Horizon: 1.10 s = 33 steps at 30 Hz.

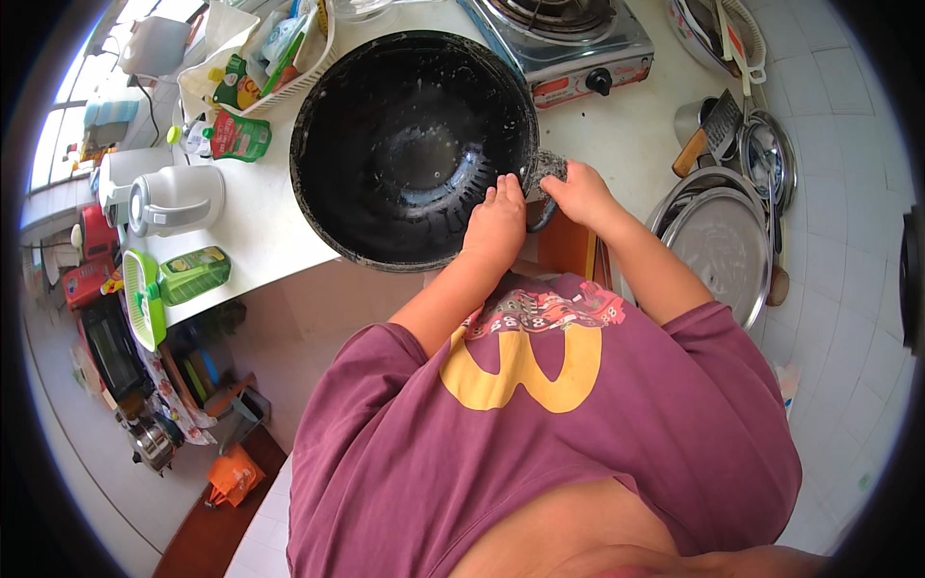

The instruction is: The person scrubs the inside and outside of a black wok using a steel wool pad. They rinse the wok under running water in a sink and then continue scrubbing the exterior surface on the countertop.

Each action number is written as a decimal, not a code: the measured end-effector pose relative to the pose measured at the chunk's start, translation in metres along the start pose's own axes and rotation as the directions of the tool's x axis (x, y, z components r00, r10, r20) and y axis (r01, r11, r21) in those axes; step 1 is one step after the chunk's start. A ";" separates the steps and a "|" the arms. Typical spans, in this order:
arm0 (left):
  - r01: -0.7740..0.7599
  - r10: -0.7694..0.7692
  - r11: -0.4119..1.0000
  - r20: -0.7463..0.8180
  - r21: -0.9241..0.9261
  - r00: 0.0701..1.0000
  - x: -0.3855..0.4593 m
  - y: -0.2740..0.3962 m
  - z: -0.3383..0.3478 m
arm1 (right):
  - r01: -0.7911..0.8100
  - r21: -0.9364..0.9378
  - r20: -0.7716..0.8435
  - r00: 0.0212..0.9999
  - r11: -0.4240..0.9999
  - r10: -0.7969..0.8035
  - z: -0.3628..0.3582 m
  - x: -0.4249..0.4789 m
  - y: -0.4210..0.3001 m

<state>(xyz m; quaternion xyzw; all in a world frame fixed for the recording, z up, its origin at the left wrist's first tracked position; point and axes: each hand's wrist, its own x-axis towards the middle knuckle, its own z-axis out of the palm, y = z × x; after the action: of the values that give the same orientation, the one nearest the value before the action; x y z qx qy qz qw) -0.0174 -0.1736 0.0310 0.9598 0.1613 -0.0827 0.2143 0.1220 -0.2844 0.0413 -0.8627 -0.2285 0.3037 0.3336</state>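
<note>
A large black wok (405, 108) stands tilted at the counter's front edge, with wet droplets and foam specks on its inner wall. My left hand (497, 220) holds the wok at its near right rim, its fingers lying together along the inside; the thumb is hidden. In my right hand (582, 189) is a grey steel wool scourer (547, 166), pressed against the wok's outer rim. Just below the scourer curves the wok's loop handle (543, 217).
Behind the wok stand a gas stove (571, 58) and a white basket (303, 83) of packets. To the left are a white pitcher (189, 199) and a green dish soap bottle (195, 276). Steel lids (715, 253) and a grater (723, 130) lie at right, near the tiled wall (831, 209).
</note>
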 end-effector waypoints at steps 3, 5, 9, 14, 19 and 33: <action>-0.034 0.034 0.999 0.006 0.019 0.999 -0.002 -0.001 -0.003 | -0.190 0.267 0.142 0.978 0.945 0.156 0.007 0.010 0.004; -0.050 0.050 0.998 0.014 0.039 0.999 -0.002 -0.001 -0.004 | -0.461 0.509 0.315 0.886 0.727 0.341 0.009 0.012 -0.001; -0.065 0.063 0.996 0.027 0.066 0.998 -0.004 0.000 -0.007 | -0.801 0.595 0.743 0.582 0.071 0.332 0.010 0.021 0.008; -0.045 0.043 0.997 0.030 0.067 0.999 -0.005 -0.001 -0.002 | -0.512 0.715 0.353 0.853 0.477 0.386 0.022 0.011 0.002; -0.036 0.036 0.999 -0.003 0.001 0.999 -0.005 -0.002 -0.006 | -0.087 0.540 -0.157 0.967 0.837 0.202 0.031 -0.001 0.002; -0.087 0.094 0.993 -0.081 0.082 0.992 -0.006 -0.006 0.003 | -0.399 0.538 0.238 0.917 0.742 0.320 -0.038 -0.013 0.002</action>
<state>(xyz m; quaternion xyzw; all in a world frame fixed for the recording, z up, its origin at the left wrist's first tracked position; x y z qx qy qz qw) -0.0250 -0.1714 0.0277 0.9765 0.1230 -0.0385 0.1729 0.1388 -0.3097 0.0671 -0.7267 0.0240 0.4726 0.4981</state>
